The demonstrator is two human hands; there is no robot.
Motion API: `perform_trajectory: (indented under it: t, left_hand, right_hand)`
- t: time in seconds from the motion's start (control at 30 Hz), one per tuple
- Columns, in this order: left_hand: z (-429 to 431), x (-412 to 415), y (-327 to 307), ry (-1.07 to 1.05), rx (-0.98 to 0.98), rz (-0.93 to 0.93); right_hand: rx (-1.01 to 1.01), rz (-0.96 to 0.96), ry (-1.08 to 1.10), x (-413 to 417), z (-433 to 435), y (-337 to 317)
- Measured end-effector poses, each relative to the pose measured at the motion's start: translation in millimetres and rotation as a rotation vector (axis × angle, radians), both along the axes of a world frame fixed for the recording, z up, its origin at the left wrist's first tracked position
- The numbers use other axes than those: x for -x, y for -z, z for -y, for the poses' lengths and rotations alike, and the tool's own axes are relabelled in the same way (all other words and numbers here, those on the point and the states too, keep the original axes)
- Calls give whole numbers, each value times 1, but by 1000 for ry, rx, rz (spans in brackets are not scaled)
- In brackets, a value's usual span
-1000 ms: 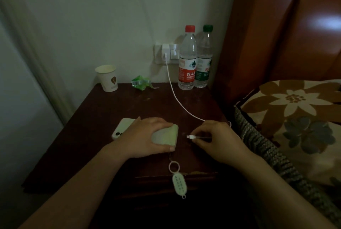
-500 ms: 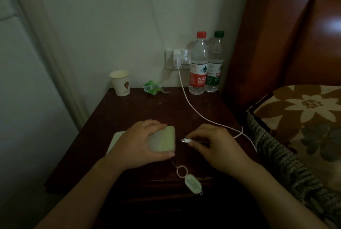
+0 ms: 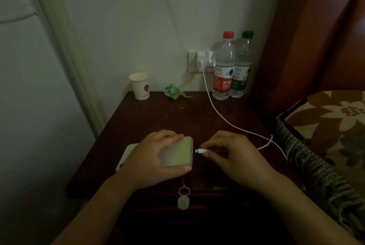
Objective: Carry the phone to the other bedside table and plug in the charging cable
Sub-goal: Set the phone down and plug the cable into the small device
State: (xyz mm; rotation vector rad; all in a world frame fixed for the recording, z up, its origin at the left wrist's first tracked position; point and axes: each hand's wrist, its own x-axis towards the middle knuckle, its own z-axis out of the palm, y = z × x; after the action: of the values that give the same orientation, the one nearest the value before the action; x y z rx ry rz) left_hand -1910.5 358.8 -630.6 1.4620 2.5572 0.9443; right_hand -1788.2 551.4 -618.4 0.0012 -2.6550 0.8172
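A pale green phone [image 3: 177,153] lies flat on the dark wooden bedside table [image 3: 167,118], its bottom end pointing right. My left hand [image 3: 150,158] presses down on it, gripping its edges. A charm tag [image 3: 183,201] hangs from the phone over the table's front edge. My right hand [image 3: 233,156] pinches the white charging cable [image 3: 217,112] just behind its plug [image 3: 199,150]. The plug tip sits a small gap to the right of the phone's end. The cable runs back to a white charger [image 3: 203,60] in the wall socket.
At the back of the table stand a paper cup [image 3: 139,86], a crumpled green wrapper [image 3: 173,90] and two water bottles [image 3: 224,67], red-capped and green-capped. A floral pillow [image 3: 335,118] and knitted blanket [image 3: 316,175] lie on the bed to the right, before a wooden headboard.
The plug in my right hand has moved left, closer to the phone's end. My left hand keeps holding the phone on the table. The view has shifted slightly.
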Motion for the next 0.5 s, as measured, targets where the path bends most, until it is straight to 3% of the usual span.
perform_trajectory:
  t: [0.5]
  left_hand:
    - [-1, 2, 2, -10, -31, 34]
  right_hand:
    - [-11, -15, 27, 9, 7, -9]
